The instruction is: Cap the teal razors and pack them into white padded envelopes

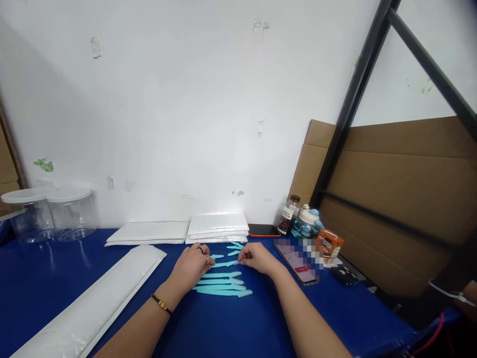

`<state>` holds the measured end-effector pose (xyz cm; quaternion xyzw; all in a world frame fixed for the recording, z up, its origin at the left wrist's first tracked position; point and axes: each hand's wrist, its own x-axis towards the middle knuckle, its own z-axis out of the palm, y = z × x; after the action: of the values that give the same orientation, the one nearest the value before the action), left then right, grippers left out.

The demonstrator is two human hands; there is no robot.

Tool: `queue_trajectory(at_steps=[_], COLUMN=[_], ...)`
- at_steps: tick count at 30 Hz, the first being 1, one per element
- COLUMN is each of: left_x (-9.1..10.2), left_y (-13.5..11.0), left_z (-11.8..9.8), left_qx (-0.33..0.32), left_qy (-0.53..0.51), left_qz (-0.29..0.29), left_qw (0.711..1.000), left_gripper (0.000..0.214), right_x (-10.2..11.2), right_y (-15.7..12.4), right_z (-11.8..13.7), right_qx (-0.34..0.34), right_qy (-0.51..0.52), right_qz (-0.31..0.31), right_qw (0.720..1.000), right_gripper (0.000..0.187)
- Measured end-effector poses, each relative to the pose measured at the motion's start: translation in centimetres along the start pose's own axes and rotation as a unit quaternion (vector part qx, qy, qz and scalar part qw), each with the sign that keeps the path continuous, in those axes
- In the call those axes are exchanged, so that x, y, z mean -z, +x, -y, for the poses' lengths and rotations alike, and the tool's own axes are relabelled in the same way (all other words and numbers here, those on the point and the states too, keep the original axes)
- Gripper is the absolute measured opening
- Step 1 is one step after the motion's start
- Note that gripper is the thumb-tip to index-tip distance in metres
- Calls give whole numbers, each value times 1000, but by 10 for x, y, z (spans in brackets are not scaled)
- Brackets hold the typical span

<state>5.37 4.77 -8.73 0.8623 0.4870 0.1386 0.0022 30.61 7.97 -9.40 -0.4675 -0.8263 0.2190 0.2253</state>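
Razor over the table: right hand pinched closed on its pale end, left hand curled at the other, grip not determinable. Judged light, stiff, smooth, possibly sharp at the tip; hold by the handle

On the table, a row of tools lies between the left hand and the right hand, with a mailer to the left. Behind, along the wall, sit, from left to right, two jars, two piles of envelopes, a phone, a bottle and a jug. Right of the right hand lies a second phone, with a box just beyond it and cardboard behind that.
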Motion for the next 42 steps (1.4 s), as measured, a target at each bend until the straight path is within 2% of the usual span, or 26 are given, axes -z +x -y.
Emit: queue_trajectory(at_steps=[5,8,9,11,12,14,16,19,23,26,32,34,37,40,42], left_x=[-1,0,0,1,1,2,4,9,14,17,18,17,15,11,9], left_y=[3,0,-1,-4,-6,-9,-10,-10,-12,-13,-13,-13,-12,-11,-10], left_z=[-1,-4,-5,-7,-8,-10,-10,-6,0,0,-4,-5,-7,-11,-17], left_qx=[-2,-6,-5,-4,-7,-14,3,71,120,136,146,143,135,137,142], left_qy=[-61,-101,-115,-140,-150,-163,-166,-162,-154,-152,-163,-176,-200,-262,-350], left_qz=[24,29,30,36,40,46,35,6,-19,-21,-26,-20,-18,-18,-6], left_qw=[998,994,993,990,988,985,986,984,981,979,975,974,970,955,926], left_gripper=[22,22,21,21,21,22,21,23,25,24,25,27,28,32,37], right_x=[-14,-10,-5,10,19,33,39,34,23,23,31,35,42,47,43], right_y=[5,4,3,-2,-5,-11,-15,-14,-10,-11,-15,-14,-14,-16,-20], right_z=[7,11,11,6,3,-7,-16,-23,-22,-16,-5,-2,4,18,32], right_qx=[-4,-2,-1,-12,-24,-65,-123,-173,-179,-186,-183,-181,-168,-129,-69], right_qy=[63,75,68,33,5,-56,-103,-145,-166,-177,-72,-48,-51,-69,-64], right_qz=[31,59,46,-24,-73,-123,-111,-62,-30,-24,-22,-56,-172,-332,-401], right_qw=[998,995,997,999,997,989,981,972,969,966,980,981,969,932,911], right_gripper=[13,15,15,14,14,14,11,13,10,7,7,9,11,17,21])
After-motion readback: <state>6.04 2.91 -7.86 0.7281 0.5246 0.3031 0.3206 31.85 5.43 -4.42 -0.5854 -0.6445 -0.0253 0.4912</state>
